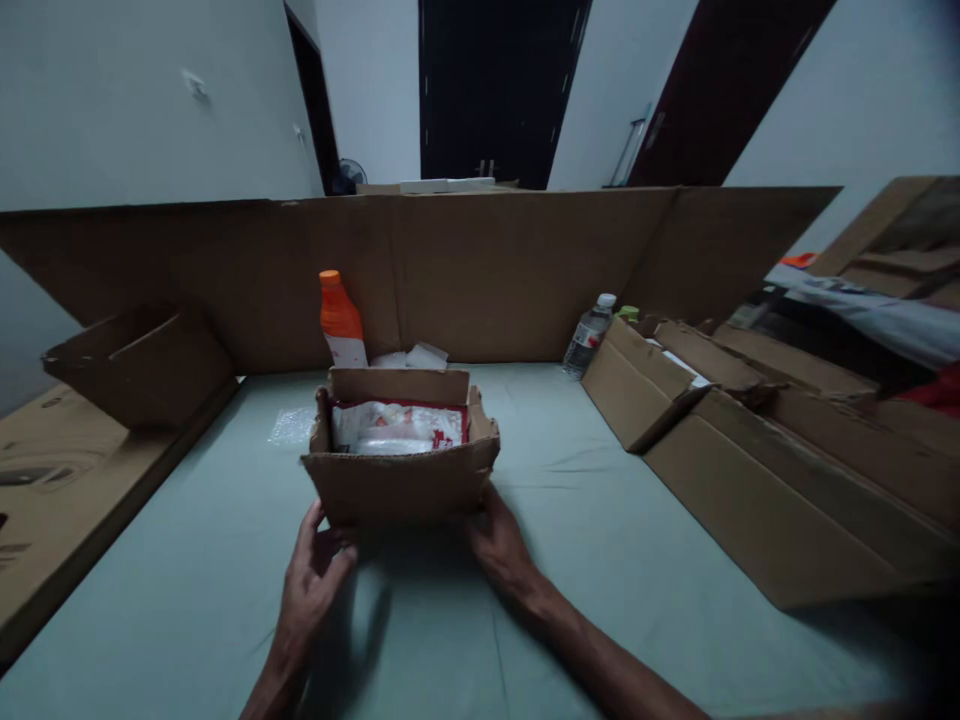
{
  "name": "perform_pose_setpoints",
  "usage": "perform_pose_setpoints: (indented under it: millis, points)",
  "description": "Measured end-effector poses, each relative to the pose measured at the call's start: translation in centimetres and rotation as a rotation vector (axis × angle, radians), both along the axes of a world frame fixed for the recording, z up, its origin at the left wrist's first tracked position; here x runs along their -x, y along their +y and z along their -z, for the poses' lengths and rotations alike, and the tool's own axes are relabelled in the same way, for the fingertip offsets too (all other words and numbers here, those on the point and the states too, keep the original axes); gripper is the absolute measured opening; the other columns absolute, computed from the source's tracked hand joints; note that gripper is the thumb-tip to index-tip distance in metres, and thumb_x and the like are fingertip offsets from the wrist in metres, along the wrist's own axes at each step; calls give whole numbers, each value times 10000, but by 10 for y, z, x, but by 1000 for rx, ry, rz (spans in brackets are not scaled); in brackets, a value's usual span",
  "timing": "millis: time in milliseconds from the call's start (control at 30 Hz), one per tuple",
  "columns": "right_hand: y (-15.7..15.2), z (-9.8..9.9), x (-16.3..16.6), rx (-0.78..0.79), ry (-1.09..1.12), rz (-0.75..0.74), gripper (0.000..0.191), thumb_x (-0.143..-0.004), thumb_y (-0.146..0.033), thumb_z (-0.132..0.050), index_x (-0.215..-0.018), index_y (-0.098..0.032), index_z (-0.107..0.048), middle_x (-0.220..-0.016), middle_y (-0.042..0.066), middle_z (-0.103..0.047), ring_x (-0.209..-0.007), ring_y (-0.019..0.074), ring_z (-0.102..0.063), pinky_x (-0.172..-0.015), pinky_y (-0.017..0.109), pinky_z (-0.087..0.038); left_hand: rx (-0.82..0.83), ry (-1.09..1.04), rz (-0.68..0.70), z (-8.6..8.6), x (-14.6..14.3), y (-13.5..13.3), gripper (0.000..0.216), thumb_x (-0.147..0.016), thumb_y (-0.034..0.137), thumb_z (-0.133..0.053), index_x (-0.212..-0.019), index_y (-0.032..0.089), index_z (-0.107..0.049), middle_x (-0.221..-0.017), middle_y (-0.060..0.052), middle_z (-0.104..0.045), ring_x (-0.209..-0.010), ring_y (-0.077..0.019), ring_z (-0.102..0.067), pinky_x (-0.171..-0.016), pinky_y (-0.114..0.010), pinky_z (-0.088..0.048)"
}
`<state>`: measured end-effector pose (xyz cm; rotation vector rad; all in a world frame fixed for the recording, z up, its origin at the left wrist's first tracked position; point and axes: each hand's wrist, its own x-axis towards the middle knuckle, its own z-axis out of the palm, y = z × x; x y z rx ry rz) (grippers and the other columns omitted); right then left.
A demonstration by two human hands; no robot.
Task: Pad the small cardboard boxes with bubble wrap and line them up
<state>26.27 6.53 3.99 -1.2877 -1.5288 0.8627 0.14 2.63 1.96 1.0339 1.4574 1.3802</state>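
Observation:
A small open-topped cardboard box (405, 490) is in front of me at the middle of the table. Inside it lie plastic-wrapped packets (397, 425) with white and red print. My left hand (319, 570) grips the box's lower left corner, its thumb bent towards the front and some fingers hidden at the side. At the lower right corner my right hand (499, 540) holds the box, its fingertips partly hidden under it. A dark shadow lies on the cloth below the box, which looks slightly raised.
Behind the box stand an orange-capped bottle (341, 320) and small white pieces (427, 356). A clear plastic bottle (590, 338) leans near larger cardboard boxes (780, 500) at right. Another open box (142, 365) is at left. A tall cardboard panel (510, 275) closes the back. Bubble wrap (292, 426) lies on the cloth.

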Motion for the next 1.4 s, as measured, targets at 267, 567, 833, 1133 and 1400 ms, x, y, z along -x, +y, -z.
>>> perform_pose_setpoints:
  millis: [267, 567, 833, 1133, 1400]
  points:
    - [-38, 14, -51, 0, -126, 253, 444, -791, -470, -636, -1174, -245, -614, -1083, 103, -729, -958, 317, -682, -845, 431, -579, -4, -86, 186, 16, -47, -4, 813, -712, 461, -730, -1431, 179, -477, -1017, -95, -708, -966, -246, -687, -915, -398, -537]
    - [11, 11, 44, 55, -16, -249, 508, -820, -295, -620, -1315, -211, -543, -1281, 108, -673, -1152, 289, -642, -984, 417, -531, 115, -122, -165, 33, 32, -51, 916, -723, 524, -770, -1492, 220, -377, -1187, -111, -703, -1153, -283, -672, -944, -369, -559]
    - [79, 26, 140, -19, -122, -427, 661, -799, -353, -719, -1397, -180, -499, -1283, 114, -664, -1137, 291, -605, -987, 415, -477, 97, -33, -491, 25, 50, -66, 844, -785, 488, -712, -1524, 268, -370, -1216, -91, -701, -1227, -288, -631, -980, -385, -538]
    - [87, 42, 149, -99, -210, -391, 573, -853, -405, -681, -1357, -175, -535, -1252, 113, -674, -1102, 302, -604, -964, 440, -450, 81, -21, -556, 39, 69, -55, 917, -664, 460, -788, -1478, 247, -424, -1089, -61, -714, -1078, -260, -674, -959, -395, -524]
    - [104, 41, 165, -119, -330, -361, 576, -859, -361, -682, -1367, -135, -532, -1190, 140, -686, -1059, 318, -614, -937, 455, -476, 157, 86, -568, 23, 80, -47, 855, -679, 547, -737, -1432, 236, -478, -1059, -63, -713, -1062, -284, -672, -1001, -443, -486]
